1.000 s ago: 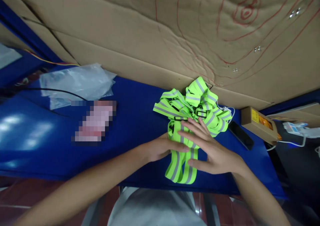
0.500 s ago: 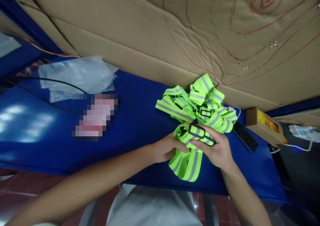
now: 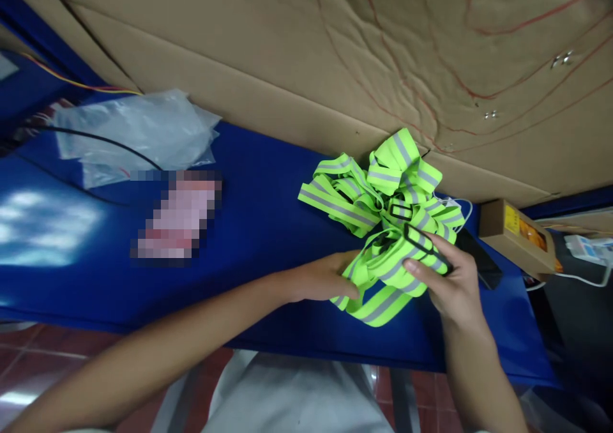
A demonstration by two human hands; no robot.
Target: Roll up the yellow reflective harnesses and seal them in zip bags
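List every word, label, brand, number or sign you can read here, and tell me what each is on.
None can be read.
Yellow label on the small cardboard box: marks too small and blurred.
Pink item: pixelated, unreadable.
Dark red item at far left: pale marks, too blurred.
Large cardboard panel: red drawn lines, no words.
Green straps: grey stripes, no lettering visible.

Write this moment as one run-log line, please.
left hand: holds bundled green strap | right hand: holds same bundle near black buckle | around: green strap pile beyond, cardboard box right
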